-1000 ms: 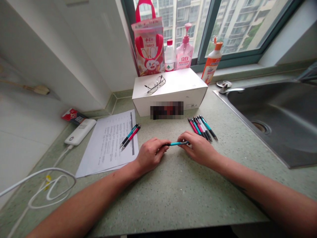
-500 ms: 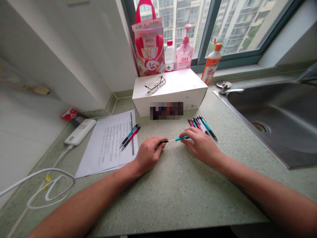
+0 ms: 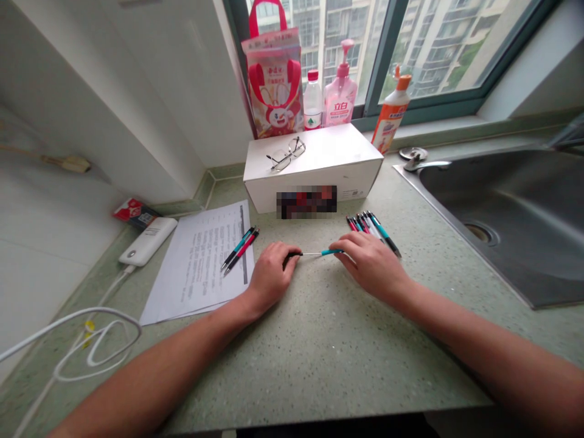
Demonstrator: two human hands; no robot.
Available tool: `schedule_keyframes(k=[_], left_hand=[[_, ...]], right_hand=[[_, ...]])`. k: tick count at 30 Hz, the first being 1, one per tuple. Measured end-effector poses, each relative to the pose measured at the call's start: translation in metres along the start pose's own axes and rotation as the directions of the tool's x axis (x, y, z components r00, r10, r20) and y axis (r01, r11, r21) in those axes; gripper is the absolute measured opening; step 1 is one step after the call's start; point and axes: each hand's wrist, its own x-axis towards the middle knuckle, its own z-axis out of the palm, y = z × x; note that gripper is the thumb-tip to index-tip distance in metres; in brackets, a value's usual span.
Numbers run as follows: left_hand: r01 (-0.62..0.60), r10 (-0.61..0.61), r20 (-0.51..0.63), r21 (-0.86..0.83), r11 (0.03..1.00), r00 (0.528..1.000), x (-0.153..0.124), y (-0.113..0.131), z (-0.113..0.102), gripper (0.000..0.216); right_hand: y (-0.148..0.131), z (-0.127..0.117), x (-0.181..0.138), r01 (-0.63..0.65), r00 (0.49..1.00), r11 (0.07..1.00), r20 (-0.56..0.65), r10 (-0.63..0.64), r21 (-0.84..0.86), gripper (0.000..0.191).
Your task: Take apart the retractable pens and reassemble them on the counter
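Between my hands is a pen drawn apart, with its thin pale refill (image 3: 312,254) bridging the two parts. My left hand (image 3: 272,271) pinches the black grip part (image 3: 294,254). My right hand (image 3: 371,261) pinches the teal barrel (image 3: 329,251), whose far end is hidden by the fingers. Just beyond my right hand lies a row of several pens (image 3: 371,226) in red, teal, white and black. To the left, a teal pen (image 3: 238,248) and a red pen (image 3: 243,250) rest side by side on printed sheets (image 3: 196,267).
A white box (image 3: 328,149) carrying eyeglasses (image 3: 287,155) stands at the back, with bottles (image 3: 340,100) and a bag (image 3: 276,91) behind it. The sink (image 3: 502,237) is at the right. A white power bank (image 3: 149,241) and its cable (image 3: 109,313) lie at the left.
My left hand has shifted slightly left and away from me with the black grip part. The gap between the pen's two parts is wider, and more of the refill shows.
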Motion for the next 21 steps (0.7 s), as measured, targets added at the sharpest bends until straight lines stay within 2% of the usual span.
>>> schedule_keyframes(k=[4, 8, 12, 16, 21], left_hand=[[-0.022, 0.019, 0.035, 0.085, 0.996, 0.999, -0.0007, 0.0015, 0.0018, 0.007], [-0.031, 0.026, 0.049, 0.111, 0.993, 0.998, -0.0012, 0.0024, 0.0025, 0.006], [-0.026, 0.02, 0.05, 0.12, 0.992, 0.999, -0.0017, 0.0018, 0.0026, 0.005], [-0.016, 0.011, 0.039, 0.124, 0.992, 0.999, -0.0021, 0.0003, 0.0028, 0.005], [0.005, -0.008, 0.023, 0.124, 0.992, 1.0, -0.0012, 0.0008, 0.0027, 0.005]], right_hand=[[-0.0045, 0.001, -0.0004, 0.159, 0.987, 0.979, 0.035, -0.156, -0.125, 0.02], [-0.0052, 0.0004, -0.0007, 0.223, 0.975, 0.96, 0.055, -0.216, -0.17, 0.018], [-0.0041, -0.0023, -0.0002, 0.205, 0.979, 0.964, 0.041, -0.201, -0.169, 0.017], [-0.0048, -0.0069, -0.0006, 0.129, 0.991, 0.981, 0.042, -0.125, -0.145, 0.02], [-0.0038, -0.003, -0.0006, 0.04, 0.999, 0.999, -0.028, -0.041, -0.034, 0.02]])
